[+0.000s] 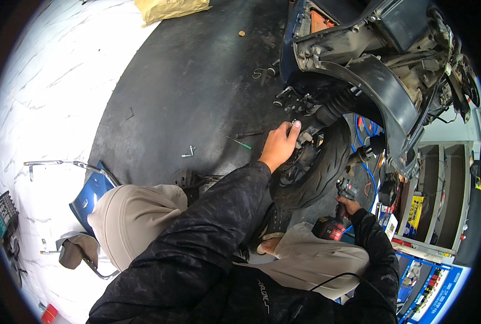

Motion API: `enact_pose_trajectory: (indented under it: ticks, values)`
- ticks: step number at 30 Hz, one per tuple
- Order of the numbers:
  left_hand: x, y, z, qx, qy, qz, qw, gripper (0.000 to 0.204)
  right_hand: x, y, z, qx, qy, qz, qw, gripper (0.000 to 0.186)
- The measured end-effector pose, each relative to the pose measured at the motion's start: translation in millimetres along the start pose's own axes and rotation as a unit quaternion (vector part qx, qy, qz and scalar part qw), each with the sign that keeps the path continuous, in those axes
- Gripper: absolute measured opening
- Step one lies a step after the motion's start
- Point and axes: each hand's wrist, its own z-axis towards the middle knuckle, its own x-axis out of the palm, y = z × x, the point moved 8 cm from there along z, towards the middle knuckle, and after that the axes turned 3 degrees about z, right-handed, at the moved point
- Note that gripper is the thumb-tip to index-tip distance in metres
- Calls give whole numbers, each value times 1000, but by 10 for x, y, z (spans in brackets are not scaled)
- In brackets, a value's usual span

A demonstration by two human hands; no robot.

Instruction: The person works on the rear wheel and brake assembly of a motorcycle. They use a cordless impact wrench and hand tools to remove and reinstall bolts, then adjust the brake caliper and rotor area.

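Dark floor (pixel 159 92), left hand (pixel 280 144) half-curled near wheel (pixel 329 175), hold unclear, right hand (pixel 350 205) wrapped around red-black power tool (pixel 339 215)

A head-worn fisheye camera looked steeply down from above the wearer's dark sleeves (pixel 213 216) and trousered knees (pixel 138 216) toward a black floor (pixel 159 97). The sleeves sat close to the lens; a scooter wheel (pixel 318 189) lay farther off, with shelving (pixel 444 186) near the round view's right rim.

Black jacket (pixel 186 254), patterned sleeves (pixel 219 213), pale chest lettering (pixel 264 296), loose beige trousers (pixel 135 216), bare hands (pixel 279 144)
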Motion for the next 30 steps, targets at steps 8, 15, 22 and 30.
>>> enact_pose_trajectory:
  ticks: [8,15,22,30]
  values:
    - [78,92,146,-82,4,-81,993,63,-117,-56,2,47,-32,-67,996,47]
    - [210,207,288,-166,79,-367,912,35,-87,-24,-1,7,-32,-21,999,50]
    - [280,59,348,-208,203,-403,868,21,-11,108,-118,-23,-26,-27,999,55]
    - [254,-38,402,-198,243,-375,873,28,-2,150,-155,-14,-56,-17,998,58]
